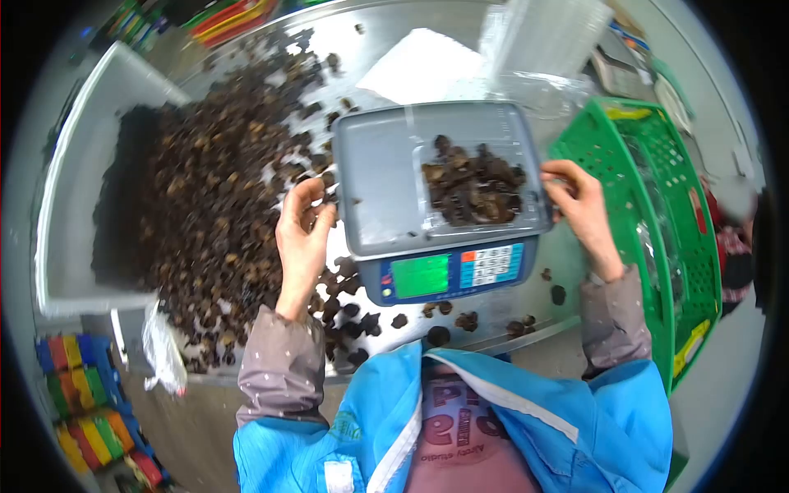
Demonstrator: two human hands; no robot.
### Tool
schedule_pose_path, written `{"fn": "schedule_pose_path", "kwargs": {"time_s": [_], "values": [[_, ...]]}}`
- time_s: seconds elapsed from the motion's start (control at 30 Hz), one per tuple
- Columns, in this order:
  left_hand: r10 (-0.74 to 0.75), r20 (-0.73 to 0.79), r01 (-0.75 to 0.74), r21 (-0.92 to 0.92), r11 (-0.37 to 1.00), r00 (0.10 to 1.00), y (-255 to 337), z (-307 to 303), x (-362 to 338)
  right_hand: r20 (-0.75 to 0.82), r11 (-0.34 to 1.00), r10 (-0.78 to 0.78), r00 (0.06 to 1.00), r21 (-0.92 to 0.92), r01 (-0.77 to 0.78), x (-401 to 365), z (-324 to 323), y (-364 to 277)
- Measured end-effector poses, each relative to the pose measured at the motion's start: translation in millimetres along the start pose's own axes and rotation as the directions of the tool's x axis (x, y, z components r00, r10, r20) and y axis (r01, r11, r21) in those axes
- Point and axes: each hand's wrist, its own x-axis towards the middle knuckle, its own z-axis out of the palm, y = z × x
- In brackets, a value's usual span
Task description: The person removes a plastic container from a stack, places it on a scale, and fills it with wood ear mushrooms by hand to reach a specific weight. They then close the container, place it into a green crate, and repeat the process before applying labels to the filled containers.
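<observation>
A scale (382,283) with a green display stands on the metal table, its grey tray (378,164) on top. Dark brown pieces (477,185) lie in a clear plastic bag or film on the tray's right half. Beside the tray's left edge is my left hand (302,234), fingers curled and apart, with nothing visible in it. My right hand (579,201) touches the tray or the bag's edge at the right, thumb and fingers close together. Between us spreads a large heap of similar dark pieces (222,181) on the left.
A white bin (74,181) lies tipped at the left, the heap spilling from it. Green crates (649,214) stand at the right. A white sheet (421,66) and clear plastic bags (546,41) lie behind the scale. Colourful boxes (86,403) are at lower left.
</observation>
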Motion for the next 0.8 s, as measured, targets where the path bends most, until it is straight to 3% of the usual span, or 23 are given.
{"fn": "schedule_pose_path", "kwargs": {"time_s": [0.1, 0.17, 0.23, 0.27, 0.3, 0.43, 0.6, 0.7, 0.73, 0.77, 0.8], "values": [[-0.006, -0.159, 0.046, 0.247, 0.968, 0.987, -49.8, -61.9, 9.6, -0.001, 1.000, 0.014, 1.000, -0.004, -0.014, -3.6, -1.2, 11.3], [-0.054, -0.175, 0.133, 0.476, 0.869, 0.983, -84.1, -91.6, 13.1, 0.007, 0.999, 0.037, 0.999, 0.003, -0.037, -5.0, -2.0, 17.3], [-0.112, -0.055, 0.120, 0.670, 0.732, 0.992, -97.6, -93.9, 17.1, 0.002, 0.999, 0.047, 0.999, -0.022, -0.047, -8.1, -0.8, 13.7], [-0.039, 0.035, -0.002, 0.767, 0.642, 0.999, -100.9, -86.8, 16.9, -0.003, 0.998, 0.050, 0.999, -0.029, -0.050, -9.1, 0.0, 11.6], [-0.051, 0.067, -0.011, 0.705, 0.709, 0.996, -104.6, -75.4, 15.4, 0.005, 0.997, 0.060, 0.998, -0.049, -0.060, -9.4, 1.0, 8.5], [-0.014, 0.282, -0.238, 0.833, 0.499, 0.959, -126.7, -44.6, 21.4, 0.033, 0.992, 0.072, 0.997, -0.103, -0.069, -11.5, 1.7, 2.6], [0.097, 0.233, -0.230, 0.656, 0.719, 0.968, -142.5, -55.0, 31.2, 0.036, 0.995, 0.069, 0.997, -0.072, -0.066, -14.8, 1.2, 1.9], [0.102, 0.058, -0.116, 0.605, 0.788, 0.993, -129.9, -68.0, 36.3, 0.039, 0.992, 0.085, 0.996, -0.098, -0.080, -14.2, -0.2, 2.7], [-0.144, 0.038, 0.120, 0.369, 0.922, 0.989, -135.9, -76.2, 43.9, 0.043, 0.993, 0.092, 0.995, -0.082, -0.088, -14.0, -0.3, 4.5], [-0.190, 0.024, 0.183, 0.177, 0.967, 0.981, -104.2, -70.6, 41.4, 0.050, 0.993, 0.097, 0.994, -0.065, -0.094, -13.8, 0.1, 6.3], [-0.176, 0.022, 0.172, 0.134, 0.976, 0.984, -83.1, -66.6, 42.1, 0.049, 0.994, 0.098, 0.994, -0.059, -0.095, -13.4, 1.0, 8.0]]}}
